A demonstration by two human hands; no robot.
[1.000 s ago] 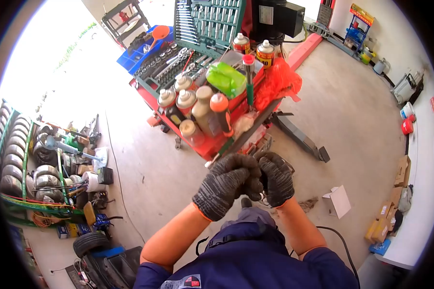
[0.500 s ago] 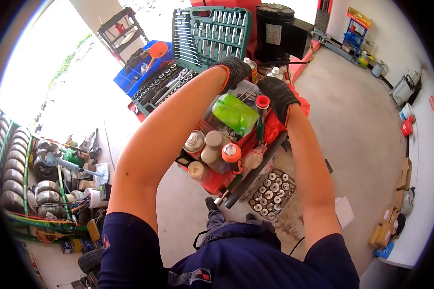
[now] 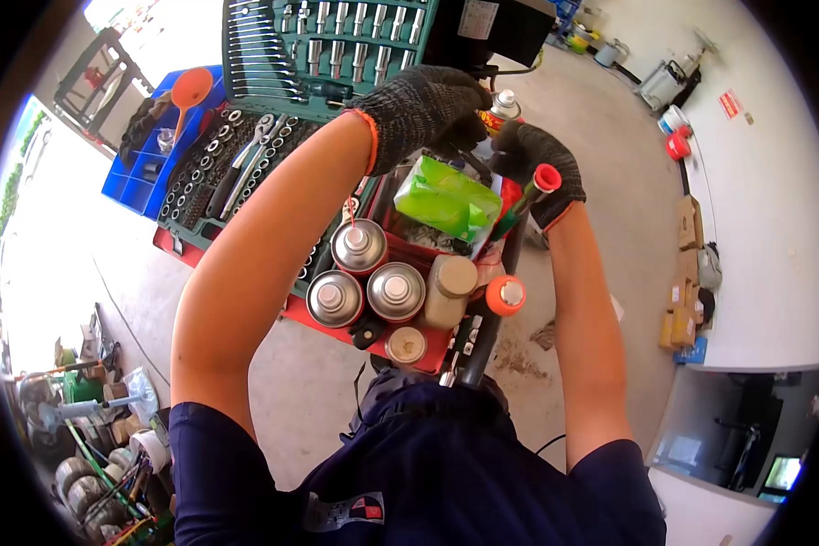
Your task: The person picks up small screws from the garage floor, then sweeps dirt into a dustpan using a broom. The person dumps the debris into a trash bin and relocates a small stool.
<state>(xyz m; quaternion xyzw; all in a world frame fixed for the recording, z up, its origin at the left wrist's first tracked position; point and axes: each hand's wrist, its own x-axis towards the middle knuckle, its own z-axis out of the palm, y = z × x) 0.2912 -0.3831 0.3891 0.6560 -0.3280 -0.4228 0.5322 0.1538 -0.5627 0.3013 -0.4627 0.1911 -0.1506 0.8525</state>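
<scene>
My left hand (image 3: 423,118), in a dark knit glove with an orange cuff, is curled over the far side of the red tool cart (image 3: 337,332). My right hand (image 3: 541,164), gloved alike, is bent inward opposite it. Dark shapes lie between the fingertips; what the hands hold is hidden. A spray can (image 3: 503,107) with a white nozzle stands just beyond them. Below the hands lies a bright green plastic pack (image 3: 448,197). A green handle with a red end (image 3: 546,177) sticks up in front of my right hand.
An open green socket set (image 3: 328,55) stands beside a blue tray (image 3: 150,173) with an orange funnel (image 3: 191,89). Several spray cans (image 3: 396,289), a beige bottle (image 3: 450,289) and an orange-topped item (image 3: 506,296) crowd the near end. Boxes (image 3: 685,300) line the right wall.
My view has shifted closer over the cart, so its contents look larger and sit lower. Both hands stay near the cart's far side, with the spray can now showing between them.
</scene>
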